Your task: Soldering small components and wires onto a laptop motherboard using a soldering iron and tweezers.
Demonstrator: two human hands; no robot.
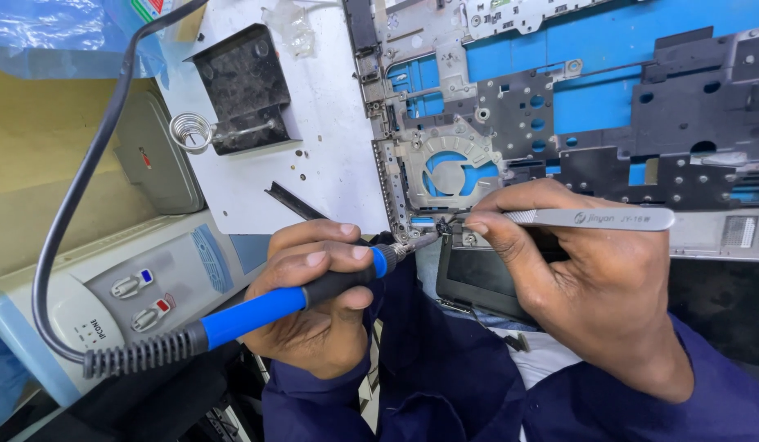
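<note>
Closest in, the left hand [318, 282] is gripping a soldering iron [256, 311] by its blue and black handle, fingers wrapped tight, with the ribbed strain relief and grey cord [76, 205] trailing off to the left. The right hand [592, 278] is pinching a pair of silver tweezers [592, 218], thumb and fingers closed on them. Both tips are meeting at the near edge of a stripped laptop chassis [559, 123], just below its round fan cutout [450, 168]. Whatever tiny part is sitting between the tips is probably too small to make out here. The chassis is lying on a blue mat [608, 49]. Left of it, a grey soldering station [142, 286] with two knobs is sitting by the iron's handle, and further back a black iron stand [244, 86] with a coil spring is resting on a white board [330, 155].
</note>
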